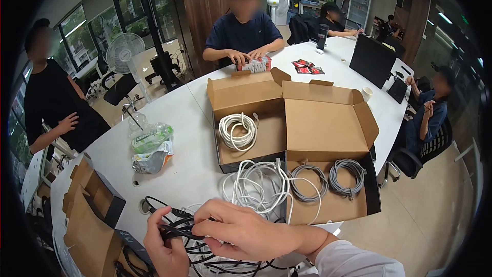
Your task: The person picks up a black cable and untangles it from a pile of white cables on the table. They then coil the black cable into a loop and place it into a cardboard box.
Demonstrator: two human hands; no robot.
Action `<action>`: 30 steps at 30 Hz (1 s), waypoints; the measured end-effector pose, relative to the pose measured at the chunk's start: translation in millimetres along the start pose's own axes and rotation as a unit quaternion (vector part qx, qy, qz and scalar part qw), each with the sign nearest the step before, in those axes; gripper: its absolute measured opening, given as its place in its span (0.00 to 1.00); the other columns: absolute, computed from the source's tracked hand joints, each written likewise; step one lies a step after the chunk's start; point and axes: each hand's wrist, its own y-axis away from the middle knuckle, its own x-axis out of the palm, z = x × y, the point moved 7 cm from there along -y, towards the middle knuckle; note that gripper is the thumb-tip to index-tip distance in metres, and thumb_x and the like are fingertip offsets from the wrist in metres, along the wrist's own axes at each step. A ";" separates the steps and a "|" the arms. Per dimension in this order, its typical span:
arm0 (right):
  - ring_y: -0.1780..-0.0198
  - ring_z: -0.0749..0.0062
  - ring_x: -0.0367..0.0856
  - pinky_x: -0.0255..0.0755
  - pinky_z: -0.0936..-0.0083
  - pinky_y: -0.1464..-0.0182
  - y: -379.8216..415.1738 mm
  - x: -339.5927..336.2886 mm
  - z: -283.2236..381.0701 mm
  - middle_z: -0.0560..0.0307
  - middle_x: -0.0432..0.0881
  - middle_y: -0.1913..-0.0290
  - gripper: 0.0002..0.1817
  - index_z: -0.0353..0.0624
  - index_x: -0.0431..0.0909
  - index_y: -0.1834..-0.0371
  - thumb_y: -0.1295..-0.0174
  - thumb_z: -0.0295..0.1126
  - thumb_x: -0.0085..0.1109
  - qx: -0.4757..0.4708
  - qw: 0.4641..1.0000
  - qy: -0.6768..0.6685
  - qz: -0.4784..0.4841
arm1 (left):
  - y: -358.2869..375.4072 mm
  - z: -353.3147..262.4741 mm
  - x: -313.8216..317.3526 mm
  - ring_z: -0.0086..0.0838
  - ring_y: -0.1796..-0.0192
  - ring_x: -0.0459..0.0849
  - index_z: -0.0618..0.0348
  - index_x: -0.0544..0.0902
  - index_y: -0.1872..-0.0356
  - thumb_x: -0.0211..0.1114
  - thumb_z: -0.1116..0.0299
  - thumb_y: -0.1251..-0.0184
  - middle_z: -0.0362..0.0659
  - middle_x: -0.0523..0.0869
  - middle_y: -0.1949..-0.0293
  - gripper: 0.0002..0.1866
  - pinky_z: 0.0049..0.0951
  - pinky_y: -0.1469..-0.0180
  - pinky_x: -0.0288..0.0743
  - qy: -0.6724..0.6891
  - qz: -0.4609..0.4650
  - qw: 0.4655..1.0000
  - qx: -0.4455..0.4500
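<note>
Both my hands are closed around a bundle of black cable (180, 228) at the table's near side. My left hand (166, 249) grips the bundle from the left, thumb and fingers bent round it. Over its right side reaches my right hand (241, 231), fingers pinching the cable loops. A connector on the black cable sticks out above the left fingers. Under my hands more black and white cables lie in a tangle. Just beyond is a loose heap of white cable (256, 187).
An open cardboard box (251, 97) holds a coiled white cable (238, 132); another box (328, 123) holds two grey coils (347, 179). Further open boxes (97, 195) stand at left. Plastic packages (152, 149) lie on the table. A person opposite (243, 33) handles small boxes; others are around.
</note>
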 end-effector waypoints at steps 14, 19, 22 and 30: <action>0.58 0.58 0.75 0.72 0.69 0.60 -3.5 -2.9 -19.2 0.53 0.70 0.59 0.15 0.41 0.72 0.65 0.56 0.20 0.65 0.031 0.995 0.091 -0.014 | 22.1 -7.2 -6.1 0.24 0.57 0.74 0.61 0.81 0.48 0.56 0.85 0.47 0.42 0.80 0.54 0.23 0.20 0.51 0.68 -0.060 -0.098 0.992 0.050; 0.54 0.55 0.78 0.74 0.68 0.57 -3.5 -10.6 -28.5 0.50 0.73 0.56 0.23 0.40 0.69 0.52 0.53 0.21 0.64 0.132 0.991 0.003 0.010 | 24.7 -8.0 -5.8 0.24 0.58 0.75 0.62 0.82 0.49 0.57 0.81 0.44 0.42 0.80 0.55 0.20 0.21 0.50 0.67 -0.039 -0.077 0.994 0.062; 0.59 0.53 0.80 0.75 0.67 0.60 -3.0 -5.1 -27.1 0.47 0.77 0.56 0.31 0.38 0.65 0.41 0.52 0.23 0.63 0.109 0.991 0.008 0.082 | 25.8 -6.9 -7.4 0.24 0.60 0.74 0.62 0.82 0.50 0.59 0.78 0.43 0.42 0.81 0.56 0.18 0.21 0.52 0.65 -0.040 -0.071 0.995 0.065; 0.76 0.47 0.78 0.71 0.61 0.75 11.1 0.2 -16.4 0.43 0.77 0.79 0.27 0.27 0.64 0.42 0.46 0.22 0.57 0.104 0.978 0.081 0.159 | 22.7 -7.1 10.0 0.23 0.62 0.71 0.62 0.82 0.56 0.61 0.72 0.43 0.39 0.79 0.63 0.13 0.21 0.54 0.61 0.003 -0.021 0.998 0.054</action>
